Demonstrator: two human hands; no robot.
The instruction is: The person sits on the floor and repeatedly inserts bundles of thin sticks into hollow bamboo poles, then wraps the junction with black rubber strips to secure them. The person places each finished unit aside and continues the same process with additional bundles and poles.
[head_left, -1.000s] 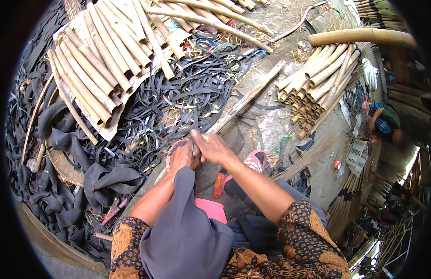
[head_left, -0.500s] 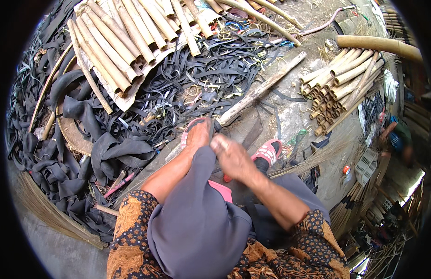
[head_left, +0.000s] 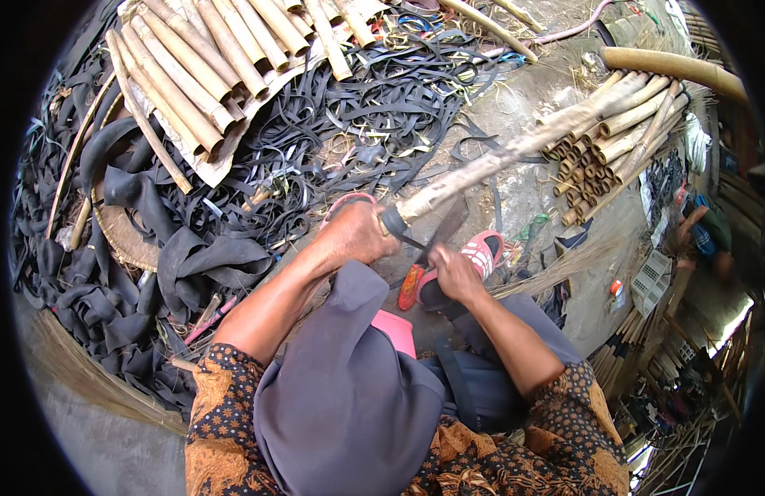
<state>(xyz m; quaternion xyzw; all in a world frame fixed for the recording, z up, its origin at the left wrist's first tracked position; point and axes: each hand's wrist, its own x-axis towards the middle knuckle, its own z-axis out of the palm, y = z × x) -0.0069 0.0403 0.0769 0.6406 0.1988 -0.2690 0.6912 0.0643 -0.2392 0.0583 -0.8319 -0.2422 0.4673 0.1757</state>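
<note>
1. Left hand [head_left: 358, 234] now grips the near end of the long bamboo pole [head_left: 515, 149], fingers wrapped tight.
2. Right hand [head_left: 453, 273] has dropped apart, fingers closed on a dark blade [head_left: 449, 223] under the pole.
3. Rubber strips [head_left: 349, 124] lie beyond.

Two hands show at the centre of the frame: the left hand [head_left: 358, 234] and the right hand [head_left: 453, 275]. One long pole [head_left: 515, 149] crosses the middle, and one pink sandal [head_left: 482, 252] lies right of centre. Two bamboo bundles lie apart: one upper left [head_left: 225, 58], one upper right [head_left: 618, 132], pieces too many to count.
</note>
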